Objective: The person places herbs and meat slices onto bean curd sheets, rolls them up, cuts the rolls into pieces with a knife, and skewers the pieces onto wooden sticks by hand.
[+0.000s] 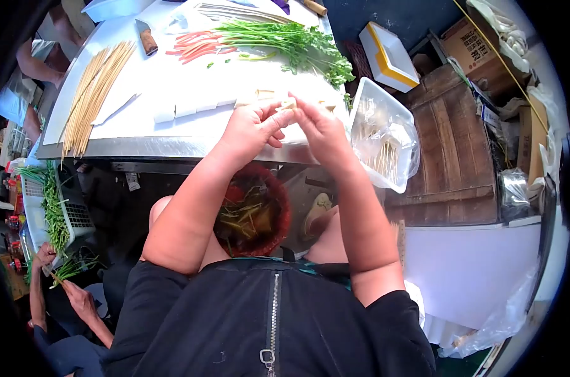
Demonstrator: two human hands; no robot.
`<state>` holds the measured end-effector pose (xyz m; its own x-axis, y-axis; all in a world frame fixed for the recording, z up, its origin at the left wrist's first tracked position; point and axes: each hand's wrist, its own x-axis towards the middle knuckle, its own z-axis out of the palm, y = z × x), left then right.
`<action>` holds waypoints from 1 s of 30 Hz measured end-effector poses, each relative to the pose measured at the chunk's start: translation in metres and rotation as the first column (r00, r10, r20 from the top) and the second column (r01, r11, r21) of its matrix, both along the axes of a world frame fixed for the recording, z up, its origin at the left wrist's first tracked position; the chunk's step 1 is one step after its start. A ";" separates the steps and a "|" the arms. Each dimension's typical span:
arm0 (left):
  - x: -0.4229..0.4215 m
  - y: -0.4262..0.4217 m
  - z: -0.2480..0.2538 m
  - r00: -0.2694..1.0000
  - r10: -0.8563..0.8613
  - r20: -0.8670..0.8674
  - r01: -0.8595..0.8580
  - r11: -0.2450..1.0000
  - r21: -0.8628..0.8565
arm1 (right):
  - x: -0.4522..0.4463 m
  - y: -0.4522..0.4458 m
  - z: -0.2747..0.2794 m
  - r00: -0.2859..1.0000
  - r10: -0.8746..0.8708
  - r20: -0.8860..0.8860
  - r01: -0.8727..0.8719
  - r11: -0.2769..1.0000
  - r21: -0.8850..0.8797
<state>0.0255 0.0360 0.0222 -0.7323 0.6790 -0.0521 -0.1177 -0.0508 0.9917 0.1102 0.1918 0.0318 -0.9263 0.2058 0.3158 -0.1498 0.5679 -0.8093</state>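
Note:
Over the table's near edge, my left hand [255, 125] and my right hand [325, 131] meet with fingers closed on a small pale, folded piece [287, 105], which looks like tofu skin. My fingers partly cover it. Several white flat pieces [185, 109] lie in a row left of my hands, and more yellowish pieces [265, 94] sit just beyond my fingertips. Farther back are strips of red pepper [200, 45] and a heap of green coriander [285, 39].
Bamboo skewers [96, 94] and a knife [148, 41] lie at left on the table [134, 146]. A plastic tub [405, 176] with skewers stands right. Below is a red bin [283, 220] of scraps. At lower left, another person's hands [81, 298] hold greens beside a basket [77, 213].

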 end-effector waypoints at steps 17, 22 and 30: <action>-0.006 0.057 -0.016 0.435 -0.259 -0.862 -0.304 0.859 -0.412 | 0.116 0.028 -0.023 0.895 -0.426 -0.135 0.429 0.737 0.522; -0.013 0.064 -0.011 0.555 -0.263 -0.789 -0.284 0.832 -0.477 | 0.156 0.003 -0.012 0.921 -0.388 -0.037 0.378 0.865 0.329; -0.022 0.064 -0.013 0.741 -0.102 -0.664 -0.235 0.886 -0.399 | 0.162 0.006 -0.020 0.925 -0.375 -0.059 0.373 0.870 0.322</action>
